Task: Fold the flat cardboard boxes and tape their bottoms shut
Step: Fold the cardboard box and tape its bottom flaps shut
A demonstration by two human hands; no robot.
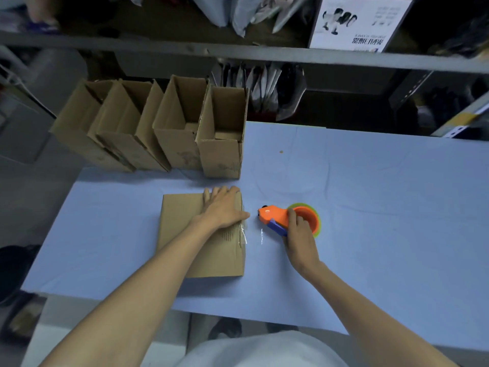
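A cardboard box [182,234] lies on its side on the blue table [370,221]. Clear tape [243,234] shows along its right end. My left hand [225,207] presses flat on the box's top near that end, fingers straight. Just right of the box, my right hand [299,234] grips an orange tape dispenser [275,214] with a blue handle and a green-rimmed roll. The dispenser's nose points at the box, a short gap away.
Several folded open-topped boxes [182,128] stand in a row at the table's back left corner. A metal shelf rail [264,55] with bags and a white printed box [357,22] runs behind the table. Floor lies to the left.
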